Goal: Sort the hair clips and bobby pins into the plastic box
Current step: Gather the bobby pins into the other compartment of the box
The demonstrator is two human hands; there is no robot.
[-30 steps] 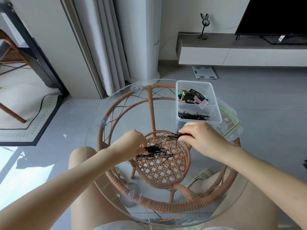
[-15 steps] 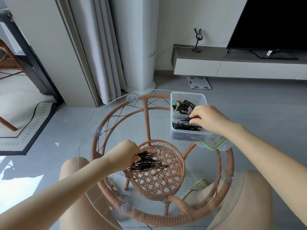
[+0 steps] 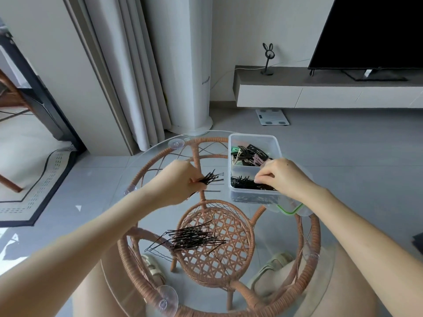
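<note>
Next batch on its way: the left hand (image 3: 180,181) has lifted a pinched bunch of bobby pins (image 3: 210,178) toward the plastic box (image 3: 251,137) just to its right, where the right hand (image 3: 282,177), fingers curled, settles earlier pins, its grip unclear.

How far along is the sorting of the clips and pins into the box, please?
Done: the plastic box holds hair clips in its far compartment, bobby pins in its near one. In hand: the left hand grips a bunch of pins beside the box; the right hand reaches into the near compartment. Left: a pile of pins on the glass table.
</note>
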